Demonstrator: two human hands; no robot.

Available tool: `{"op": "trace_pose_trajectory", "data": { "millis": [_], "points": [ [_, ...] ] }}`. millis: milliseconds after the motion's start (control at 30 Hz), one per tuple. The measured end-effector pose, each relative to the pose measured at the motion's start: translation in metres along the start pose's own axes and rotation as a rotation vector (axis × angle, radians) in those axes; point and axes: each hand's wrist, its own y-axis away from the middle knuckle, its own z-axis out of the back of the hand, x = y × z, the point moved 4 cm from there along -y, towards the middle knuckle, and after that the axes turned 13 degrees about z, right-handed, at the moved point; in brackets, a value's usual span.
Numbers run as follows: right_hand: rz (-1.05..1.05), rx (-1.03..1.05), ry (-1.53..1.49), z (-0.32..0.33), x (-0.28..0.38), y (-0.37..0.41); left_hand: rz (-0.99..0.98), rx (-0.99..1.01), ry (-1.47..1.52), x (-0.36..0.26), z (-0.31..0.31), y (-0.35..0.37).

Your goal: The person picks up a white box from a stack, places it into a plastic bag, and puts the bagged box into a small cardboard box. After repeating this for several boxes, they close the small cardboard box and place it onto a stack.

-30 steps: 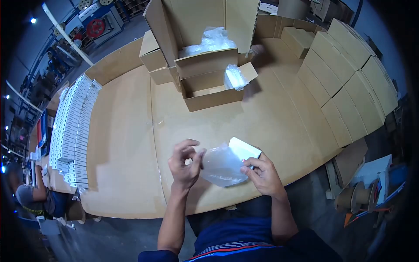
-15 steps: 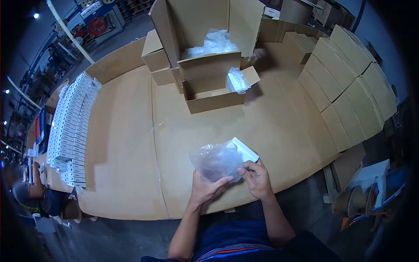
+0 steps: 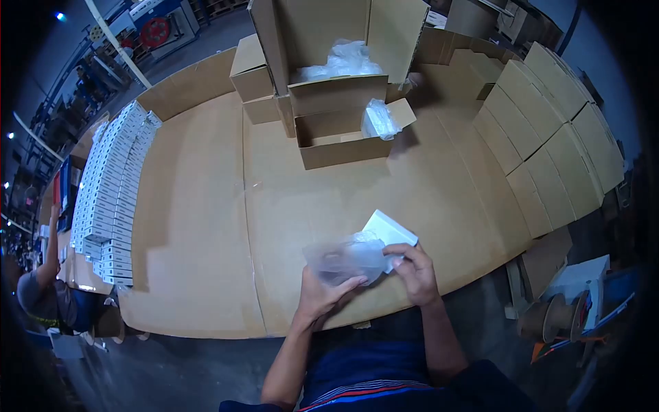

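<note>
Near the front edge of the table, my left hand (image 3: 321, 296) is closed around a clear plastic bag (image 3: 341, 263), thumb on top. My right hand (image 3: 414, 276) grips a small white box (image 3: 388, 227) at its near right side, fingers bent over it by the bag's mouth. The box lies tilted against the bag's right end, its upper part outside the plastic. Beyond them stands an open cardboard carton (image 3: 347, 152), with a plastic-wrapped white box (image 3: 379, 121) at its right end.
A larger open carton (image 3: 395, 41) holding clear plastic bags (image 3: 347, 59) stands behind. Stacked white boxes (image 3: 113, 185) line the left side, stacked brown cartons (image 3: 549, 144) the right. Another person (image 3: 51, 288) is at far left. Spools (image 3: 559, 316) stand beyond the right edge.
The white box shows more of its face and has shifted slightly right from the bag with my right hand. My left hand keeps its hold; the bag looks flatter. The person at left raised an arm.
</note>
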Motion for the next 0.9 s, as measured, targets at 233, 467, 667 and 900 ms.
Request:
{"op": "trace_pose_trajectory", "data": {
  "millis": [233,467,667,900],
  "points": [
    [0.371,-0.339,-0.046,0.027,0.013,-0.045,0.027,0.015,0.009,0.008,0.002,0.007],
    [0.406,-0.205,-0.299,0.000,0.036,-0.074,-0.035,0.034,-0.075,0.003,0.002,0.009],
    [0.371,-0.103,-0.307,-0.017,0.033,-0.073,-0.090,0.040,-0.063,-0.002,0.002,0.006],
    [0.326,0.012,-0.222,-0.007,0.034,-0.074,-0.087,0.033,-0.111,-0.004,0.006,0.005]
  ]
}}
